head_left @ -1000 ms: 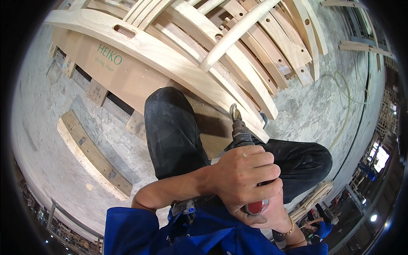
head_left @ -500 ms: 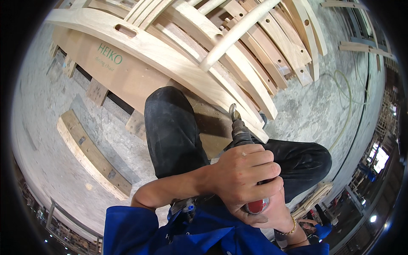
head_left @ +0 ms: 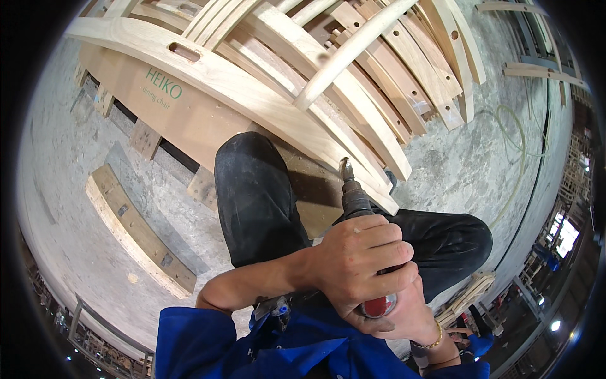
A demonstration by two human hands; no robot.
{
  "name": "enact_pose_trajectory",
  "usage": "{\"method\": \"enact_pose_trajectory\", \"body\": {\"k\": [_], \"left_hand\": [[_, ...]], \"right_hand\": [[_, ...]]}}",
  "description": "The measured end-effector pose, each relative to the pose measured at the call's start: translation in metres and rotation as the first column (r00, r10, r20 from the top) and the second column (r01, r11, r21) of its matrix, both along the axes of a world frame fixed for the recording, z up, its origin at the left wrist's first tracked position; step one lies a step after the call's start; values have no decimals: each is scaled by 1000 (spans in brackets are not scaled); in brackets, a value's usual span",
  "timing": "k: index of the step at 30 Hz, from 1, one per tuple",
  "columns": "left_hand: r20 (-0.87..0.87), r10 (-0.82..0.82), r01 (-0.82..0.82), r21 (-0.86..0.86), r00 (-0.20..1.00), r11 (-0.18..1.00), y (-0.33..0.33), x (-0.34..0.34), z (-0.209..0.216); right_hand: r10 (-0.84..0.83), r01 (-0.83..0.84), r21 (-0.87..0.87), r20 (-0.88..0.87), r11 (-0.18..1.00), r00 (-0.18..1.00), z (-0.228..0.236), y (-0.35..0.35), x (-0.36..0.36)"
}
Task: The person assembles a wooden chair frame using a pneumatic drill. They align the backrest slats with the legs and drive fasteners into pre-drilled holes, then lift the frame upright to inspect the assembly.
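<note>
our two hands (head_left: pixel 366 259) around one drill (head_left: pixel 356 202), one bit (head_left: pixel 346 169) ahead of them, one loose curved board (head_left: pixel 136 230) to their left

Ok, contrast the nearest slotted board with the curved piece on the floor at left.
The slotted board is pale; the floor piece has a browner top. The slotted board looks longer, the floor piece shorter. The slotted board lies among other parts; the floor piece lies apart. Both are curved wood.

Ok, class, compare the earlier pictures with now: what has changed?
The drill has shifted very slightly left, with the left hand and right hand. Nothing was gripped anew or released. Both hands stay on the drill, its bit stays at the pale rail, and the curved board lies unmoved.
</note>
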State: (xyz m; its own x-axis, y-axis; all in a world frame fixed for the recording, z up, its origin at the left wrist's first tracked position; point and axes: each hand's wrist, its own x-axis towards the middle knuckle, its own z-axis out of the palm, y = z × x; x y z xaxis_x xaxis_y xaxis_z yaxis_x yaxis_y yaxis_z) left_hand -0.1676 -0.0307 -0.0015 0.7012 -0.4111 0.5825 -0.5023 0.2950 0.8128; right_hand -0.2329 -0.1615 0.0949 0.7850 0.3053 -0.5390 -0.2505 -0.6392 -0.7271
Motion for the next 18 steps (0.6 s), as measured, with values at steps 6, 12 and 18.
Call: {"method": "enact_pose_trajectory", "body": {"k": [6, 12, 18], "left_hand": [[-87, 116, -109, 82, 989, 991, -17, 5, 15], [-110, 230, -223, 76, 967, 972, -32, 18, 20], [-23, 236, -236, -39, 972, 971, -12, -4, 0]], "right_hand": [[-97, 100, 14, -125, 995, 987, 7, -28, 22], [-26, 30, 27, -124, 999, 992, 16, -48, 56], [173, -176, -18, -97, 984, 980, 16, -18, 45]]}}
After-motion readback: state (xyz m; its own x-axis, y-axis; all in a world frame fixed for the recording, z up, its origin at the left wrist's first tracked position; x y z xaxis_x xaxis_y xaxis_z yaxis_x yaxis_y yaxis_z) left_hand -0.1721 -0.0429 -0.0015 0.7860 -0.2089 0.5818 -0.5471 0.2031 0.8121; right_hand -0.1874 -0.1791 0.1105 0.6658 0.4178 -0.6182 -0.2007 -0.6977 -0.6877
